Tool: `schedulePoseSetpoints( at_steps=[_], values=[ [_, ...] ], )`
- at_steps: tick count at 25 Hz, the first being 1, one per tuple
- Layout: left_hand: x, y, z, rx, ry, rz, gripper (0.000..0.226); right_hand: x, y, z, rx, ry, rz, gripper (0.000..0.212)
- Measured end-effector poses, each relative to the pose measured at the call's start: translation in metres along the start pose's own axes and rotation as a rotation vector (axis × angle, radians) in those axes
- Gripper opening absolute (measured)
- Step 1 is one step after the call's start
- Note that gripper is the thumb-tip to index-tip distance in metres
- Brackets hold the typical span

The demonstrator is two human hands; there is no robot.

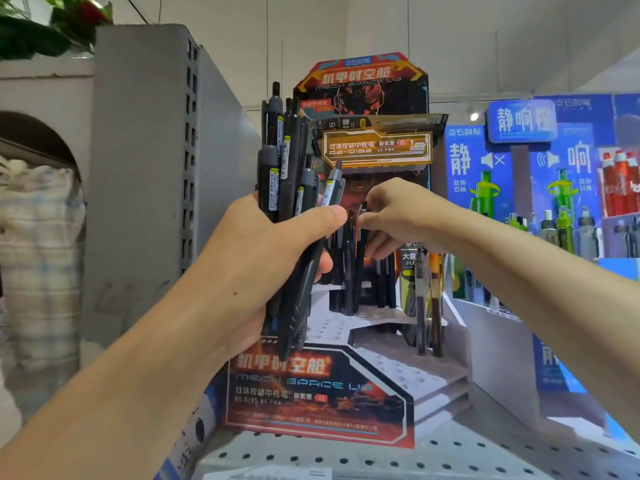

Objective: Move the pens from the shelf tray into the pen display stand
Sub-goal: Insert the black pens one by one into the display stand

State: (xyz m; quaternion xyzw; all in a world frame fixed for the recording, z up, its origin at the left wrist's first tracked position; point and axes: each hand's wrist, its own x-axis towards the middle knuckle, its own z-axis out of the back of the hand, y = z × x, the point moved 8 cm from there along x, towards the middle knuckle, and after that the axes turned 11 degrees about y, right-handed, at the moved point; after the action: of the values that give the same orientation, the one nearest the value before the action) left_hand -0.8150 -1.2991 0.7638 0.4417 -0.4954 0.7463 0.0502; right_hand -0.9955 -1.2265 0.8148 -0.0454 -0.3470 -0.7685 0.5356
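The right hand [401,216] pinches a dark pen [360,258] in its fingers [372,221], lowering it among those already standing in the pen display stand [384,344]. The left hand [270,258] is closed around a thick bundle of pens [284,174]. Judging by the many empty holes, most of the job remains.

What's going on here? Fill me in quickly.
A person is stocking a red-and-black pen display stand on a perforated shelf. The left hand holds a bundle of dark pens upright in its grip. The right hand reaches into the stand's back tiers, fingers on a pen among those already standing there. The white front tiers' holes look unfilled.
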Motion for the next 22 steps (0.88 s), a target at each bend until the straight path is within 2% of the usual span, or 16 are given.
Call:
schedulePoseSetpoints(
  at_steps=[5,12,22],
  values=[
    [-0.014,-0.003,-0.007,0.012,0.051,0.055,0.022,-0.005,-0.002,0.002,0.020,-0.003,-0.013,0.014],
    [-0.018,-0.010,-0.010,0.027,0.039,0.070,0.025,-0.008,-0.003,0.003,0.098,0.033,-0.023,0.015],
    [-0.021,-0.001,-0.013,0.007,0.057,0.081,0.022,-0.006,-0.013,-0.007,-0.035,0.043,-0.104,0.023]
  ],
)
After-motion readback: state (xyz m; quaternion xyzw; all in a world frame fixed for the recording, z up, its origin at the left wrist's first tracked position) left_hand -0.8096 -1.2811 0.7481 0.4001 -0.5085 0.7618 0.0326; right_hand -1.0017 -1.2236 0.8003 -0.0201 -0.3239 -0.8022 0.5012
